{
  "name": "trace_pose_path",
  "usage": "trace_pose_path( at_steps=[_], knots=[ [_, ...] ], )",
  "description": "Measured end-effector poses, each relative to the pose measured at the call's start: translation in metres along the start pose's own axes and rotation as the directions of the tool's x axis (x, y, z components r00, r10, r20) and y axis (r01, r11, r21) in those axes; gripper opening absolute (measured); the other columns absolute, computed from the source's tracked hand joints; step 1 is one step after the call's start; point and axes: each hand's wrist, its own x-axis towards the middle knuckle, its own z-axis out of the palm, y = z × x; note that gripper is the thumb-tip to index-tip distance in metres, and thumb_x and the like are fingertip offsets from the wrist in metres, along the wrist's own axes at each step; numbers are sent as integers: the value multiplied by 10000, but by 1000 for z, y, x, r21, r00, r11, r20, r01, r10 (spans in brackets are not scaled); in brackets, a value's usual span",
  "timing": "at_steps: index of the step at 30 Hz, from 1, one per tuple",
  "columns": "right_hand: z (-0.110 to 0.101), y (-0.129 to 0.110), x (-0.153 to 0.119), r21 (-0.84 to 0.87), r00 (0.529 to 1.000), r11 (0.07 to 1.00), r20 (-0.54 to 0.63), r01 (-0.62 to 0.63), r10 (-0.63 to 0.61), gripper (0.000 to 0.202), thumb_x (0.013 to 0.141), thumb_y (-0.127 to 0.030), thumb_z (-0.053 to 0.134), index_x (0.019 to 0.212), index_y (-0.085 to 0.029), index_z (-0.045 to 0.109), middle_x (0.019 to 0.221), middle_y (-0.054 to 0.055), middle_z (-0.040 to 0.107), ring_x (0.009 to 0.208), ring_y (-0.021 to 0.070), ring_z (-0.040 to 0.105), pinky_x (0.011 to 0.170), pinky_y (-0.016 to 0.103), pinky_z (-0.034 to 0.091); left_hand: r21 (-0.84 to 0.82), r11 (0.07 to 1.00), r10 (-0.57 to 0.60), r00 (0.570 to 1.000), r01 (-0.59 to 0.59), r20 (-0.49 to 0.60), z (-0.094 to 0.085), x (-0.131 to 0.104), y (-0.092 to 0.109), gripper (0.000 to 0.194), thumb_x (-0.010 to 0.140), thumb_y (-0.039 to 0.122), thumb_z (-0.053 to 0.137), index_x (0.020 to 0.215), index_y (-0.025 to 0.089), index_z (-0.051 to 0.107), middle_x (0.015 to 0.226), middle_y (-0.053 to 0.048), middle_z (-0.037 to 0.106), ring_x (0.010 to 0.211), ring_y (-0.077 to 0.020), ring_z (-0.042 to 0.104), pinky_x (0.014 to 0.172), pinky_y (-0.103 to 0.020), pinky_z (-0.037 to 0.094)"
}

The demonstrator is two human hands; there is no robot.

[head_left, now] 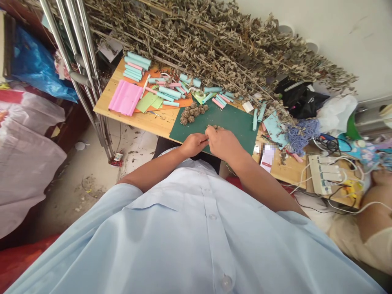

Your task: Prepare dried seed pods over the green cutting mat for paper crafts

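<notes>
Over the front edge of the dark green mat [235, 118], my left hand [194, 144] and my right hand [223, 143] meet with fingers pinched together. Whatever lies between the fingertips is too small and hidden to name. A cluster of brown, round, rough balls [191, 113] sits on the mat beyond my left hand. More brown crumbly material [216, 127] shows just behind my right hand, partly covered by it.
Dried leafy stalks [196, 36] lie along the back. Blue and pink paper rolls [170, 92] and a pink sheet [125, 97] cover the left of the wooden table [114, 113]. A phone [267, 157], power strip [325, 173] and cables are right. Metal poles [80, 67] stand left.
</notes>
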Motion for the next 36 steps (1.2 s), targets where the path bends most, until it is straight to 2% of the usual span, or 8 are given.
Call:
trace_pose_path(
  at_steps=[5, 11, 15, 19, 24, 29, 32, 36],
  knots=[
    [3, 5, -8, 95, 998, 995, -57, 11, -6, 267, 973, -141, 459, 1185, -154, 622, 997, 187, 769, 928, 343, 719, 775, 393, 462, -8, 1000, 30, 999, -30, -18, 0, 0, 0, 297, 1059, 356, 562, 1000, 161, 778, 937, -85, 787, 889, -188, 725, 816, -269, 540],
    [28, 33, -17, 539, 937, 842, -308, 28, 165, 283, 969, -198, 527, 1227, -220, 639, 1143, 101, 806, 1064, 262, 768, 950, 406, 579, -7, 999, 42, 998, -43, -55, 4, -1, -3, 344, 1052, 436, 599, 1139, 160, 786, 1021, -108, 806, 965, -218, 749, 882, -305, 554],
    [51, 41, -16, 706, 942, 703, -289, 91, 169, 331, 958, -211, 563, 1272, -251, 657, 1165, 73, 815, 1069, 234, 786, 983, 412, 606, 13, 998, 69, 997, -68, -38, 5, 0, -5, 367, 1072, 445, 559, 1083, 160, 789, 951, -97, 792, 910, -205, 730, 852, -299, 539],
    [63, 38, -14, 764, 936, 640, -279, 80, 215, 337, 964, -250, 596, 1293, -267, 666, 1144, 50, 825, 1049, 230, 794, 995, 428, 617, 36, 995, 98, 995, -98, -22, 4, 0, -6, 384, 1085, 448, 524, 1099, 165, 785, 925, -96, 784, 903, -206, 717, 850, -309, 535],
    [58, 37, -18, 661, 925, 741, -344, 116, 162, 341, 998, -251, 563, 1324, -253, 665, 1131, 47, 833, 1057, 236, 797, 998, 416, 612, 32, 996, 88, 996, -87, -31, 2, 0, -4, 364, 1083, 419, 530, 1168, 167, 779, 962, -99, 792, 917, -209, 714, 856, -315, 535],
    [44, 25, -31, 233, 948, 964, -314, 129, -51, 456, 980, -166, 509, 1410, -188, 659, 1250, 114, 802, 1115, 288, 777, 953, 402, 599, -4, 998, 61, 998, -61, -29, 0, 0, 1, 366, 1083, 397, 526, 1011, 156, 792, 899, -85, 774, 867, -186, 701, 833, -293, 533],
    [36, 16, -37, 88, 959, 982, -246, 170, -144, 514, 960, -126, 505, 1456, -140, 639, 1344, 157, 757, 1226, 307, 735, 967, 406, 592, -43, 997, 68, 996, -70, -58, 0, 0, 2, 404, 1093, 387, 493, 943, 146, 781, 895, -88, 773, 859, -175, 700, 832, -287, 539],
    [37, 19, -40, 179, 953, 971, -284, 158, -103, 510, 979, -143, 516, 1471, -203, 635, 1374, 117, 748, 1243, 307, 730, 1012, 448, 596, -43, 997, 62, 997, -64, -53, -2, 0, 5, 382, 1090, 394, 512, 993, 147, 787, 916, -94, 781, 882, -183, 710, 852, -294, 544]
  ],
)
